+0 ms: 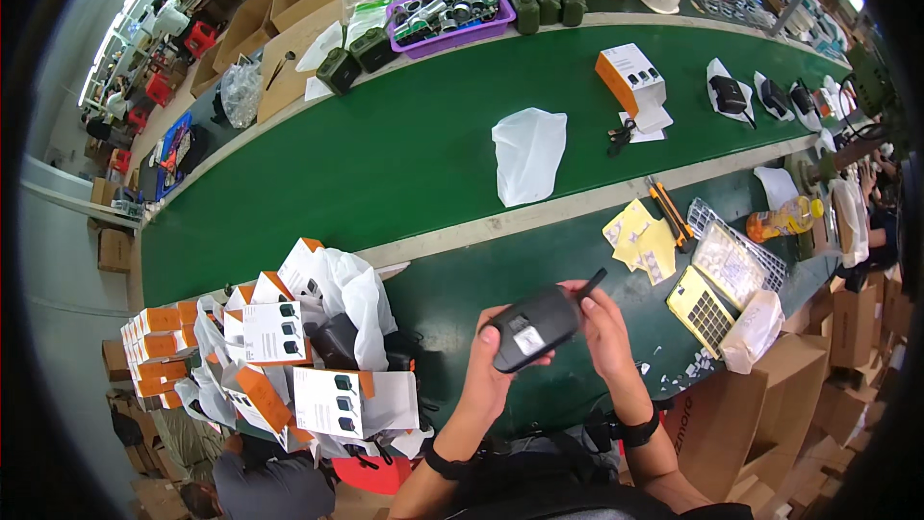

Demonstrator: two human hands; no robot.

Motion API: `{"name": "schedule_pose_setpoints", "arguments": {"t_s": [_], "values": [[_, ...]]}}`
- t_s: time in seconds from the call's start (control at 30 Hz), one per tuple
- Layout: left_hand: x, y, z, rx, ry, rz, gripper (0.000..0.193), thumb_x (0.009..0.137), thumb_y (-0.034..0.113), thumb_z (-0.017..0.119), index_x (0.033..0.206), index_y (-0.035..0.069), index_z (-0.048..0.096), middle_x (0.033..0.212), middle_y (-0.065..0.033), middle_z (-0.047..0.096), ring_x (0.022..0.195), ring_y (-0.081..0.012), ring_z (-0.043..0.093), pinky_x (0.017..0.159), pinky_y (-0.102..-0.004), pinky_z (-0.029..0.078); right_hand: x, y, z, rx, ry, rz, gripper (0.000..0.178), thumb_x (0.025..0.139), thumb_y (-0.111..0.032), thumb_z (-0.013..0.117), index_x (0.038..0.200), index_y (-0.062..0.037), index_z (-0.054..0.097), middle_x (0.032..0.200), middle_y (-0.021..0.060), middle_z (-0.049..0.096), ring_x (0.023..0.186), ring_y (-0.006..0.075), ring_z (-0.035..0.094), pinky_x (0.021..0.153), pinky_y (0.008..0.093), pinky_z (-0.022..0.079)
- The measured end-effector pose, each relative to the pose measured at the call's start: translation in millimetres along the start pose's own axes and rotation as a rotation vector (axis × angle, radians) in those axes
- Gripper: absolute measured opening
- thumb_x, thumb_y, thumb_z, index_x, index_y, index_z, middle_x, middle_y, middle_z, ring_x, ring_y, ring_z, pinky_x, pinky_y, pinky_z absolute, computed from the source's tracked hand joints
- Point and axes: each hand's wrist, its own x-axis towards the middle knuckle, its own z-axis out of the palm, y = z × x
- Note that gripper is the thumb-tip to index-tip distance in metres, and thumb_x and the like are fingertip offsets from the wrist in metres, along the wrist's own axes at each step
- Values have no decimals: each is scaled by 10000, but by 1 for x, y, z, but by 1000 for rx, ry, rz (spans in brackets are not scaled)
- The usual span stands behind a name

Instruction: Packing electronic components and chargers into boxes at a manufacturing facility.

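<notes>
In front of me I hold a black box-shaped device (553, 316) with a short stubby antenna (592, 283) and a white label on its upward face. My left hand (486, 366) is closed round the device's left end, the thumb lying near the label. On the other end, my right hand (606, 332) pinches close to the base of the antenna. Below the device is the dark green bench (452, 299). A white plastic bag (527, 156) lies flat on the green conveyor belt (385, 173) beyond my hands.
Left: piled orange-and-white boxes (274, 332) with white bags. Right: yellow sticker sheets (643, 239), an orange-black cutter (669, 212), a drink bottle (784, 220). On the belt: an open box (630, 82) and bagged black devices (729, 94). Behind: a purple basket (452, 43). Lower left: another person (269, 481).
</notes>
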Motion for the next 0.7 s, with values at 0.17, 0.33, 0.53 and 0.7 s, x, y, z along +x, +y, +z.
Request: {"name": "schedule_pose_setpoints", "arguments": {"t_s": [0.17,0.33,0.53,0.7], "values": [[7,2,-7,-571,-178,-429,746,823,644,336,1254,51,475,1122,-236,544,825,-380,571,656,-391,481,2,-9,-2,-83,-123,-111,402,935,-259,398,1182,31,528,1161,95,561,1035,166,518,916,289,379],[11,-10,-10,-742,-136,-612,766,804,667,331,1223,51,509,1116,-250,537,799,-374,555,621,-358,471,4,-16,-1,-168,-121,-35,450,932,-303,407,1204,40,512,1188,107,551,1025,158,525,907,292,393],[19,-26,-22,-1030,-301,-677,847,784,717,315,1229,17,489,1072,-257,550,784,-369,593,669,-367,524,9,-13,0,-224,-169,-90,481,818,-127,646,1234,48,478,1160,86,552,947,118,544,802,257,455],[33,-31,-36,-758,-52,-590,774,825,672,300,1269,59,457,1134,-196,547,988,-373,553,759,-406,492,29,-14,-6,-473,-167,-94,519,770,-78,691,1225,46,475,1086,77,576,876,110,568,815,263,469]]}}
